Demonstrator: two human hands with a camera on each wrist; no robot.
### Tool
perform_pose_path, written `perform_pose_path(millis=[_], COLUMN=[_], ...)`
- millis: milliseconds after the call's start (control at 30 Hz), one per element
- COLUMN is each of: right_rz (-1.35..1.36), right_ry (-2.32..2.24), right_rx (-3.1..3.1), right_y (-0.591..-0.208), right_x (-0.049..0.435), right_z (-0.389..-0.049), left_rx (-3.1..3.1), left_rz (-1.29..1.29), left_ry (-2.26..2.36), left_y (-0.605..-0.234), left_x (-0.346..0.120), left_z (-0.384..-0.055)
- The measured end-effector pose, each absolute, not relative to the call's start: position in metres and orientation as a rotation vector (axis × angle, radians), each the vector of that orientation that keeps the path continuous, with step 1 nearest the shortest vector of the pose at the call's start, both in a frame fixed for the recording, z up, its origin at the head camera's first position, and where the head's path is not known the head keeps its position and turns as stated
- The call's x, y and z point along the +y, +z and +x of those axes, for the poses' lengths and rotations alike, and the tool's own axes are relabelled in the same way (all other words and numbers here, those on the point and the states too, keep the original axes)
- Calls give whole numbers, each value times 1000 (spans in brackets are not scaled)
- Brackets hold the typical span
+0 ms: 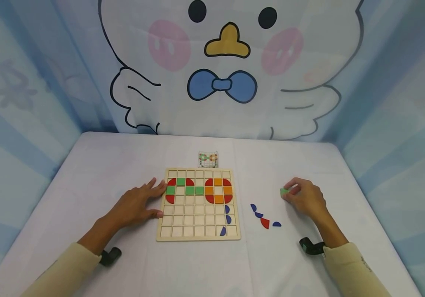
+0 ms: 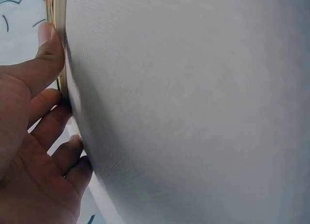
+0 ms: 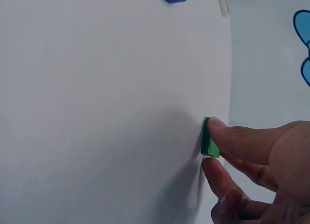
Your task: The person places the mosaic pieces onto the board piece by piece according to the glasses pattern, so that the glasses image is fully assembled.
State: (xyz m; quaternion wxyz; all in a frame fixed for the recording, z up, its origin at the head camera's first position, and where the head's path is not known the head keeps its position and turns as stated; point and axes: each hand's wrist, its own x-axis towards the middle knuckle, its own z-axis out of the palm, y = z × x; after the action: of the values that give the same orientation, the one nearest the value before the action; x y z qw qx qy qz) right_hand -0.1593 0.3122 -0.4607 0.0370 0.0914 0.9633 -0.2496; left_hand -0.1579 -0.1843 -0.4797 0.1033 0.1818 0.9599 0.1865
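A wooden grid board (image 1: pixel 190 220) lies on the white-covered table, with red, green and orange pieces in its upper rows and blue pieces down its right side. My left hand (image 1: pixel 134 204) rests at the board's left edge, thumb and fingers spread. In the left wrist view the thumb (image 2: pixel 48 59) lies along the board's side (image 2: pixel 60 21). Right of the board, my right hand (image 1: pixel 305 197) pinches a green square block (image 1: pixel 284 192) between thumb and fingers. The right wrist view shows this green block (image 3: pixel 209 139) on edge, close over the cloth.
Between board and right hand lie a red quarter-round piece (image 1: pixel 265 223) and several blue pieces (image 1: pixel 277 224). A small pattern card (image 1: pixel 208 159) sits at the board's far edge. Behind the table hangs a curtain (image 1: pixel 219 115) with a cartoon bird.
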Motion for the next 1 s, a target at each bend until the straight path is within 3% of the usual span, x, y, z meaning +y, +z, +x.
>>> perform_pose_path(millis=[300,1000], right_rz=[252,-102], right_ry=[-865,-1055], right_rx=[2989,2901], right_y=[-460,-445], right_x=[284,163], right_z=[-162,-157], left_rx=[2830,2855], left_rz=[530,585], left_ry=[550,579], left_y=[-481,-481], left_x=[-184,-187], left_z=[-158,-156])
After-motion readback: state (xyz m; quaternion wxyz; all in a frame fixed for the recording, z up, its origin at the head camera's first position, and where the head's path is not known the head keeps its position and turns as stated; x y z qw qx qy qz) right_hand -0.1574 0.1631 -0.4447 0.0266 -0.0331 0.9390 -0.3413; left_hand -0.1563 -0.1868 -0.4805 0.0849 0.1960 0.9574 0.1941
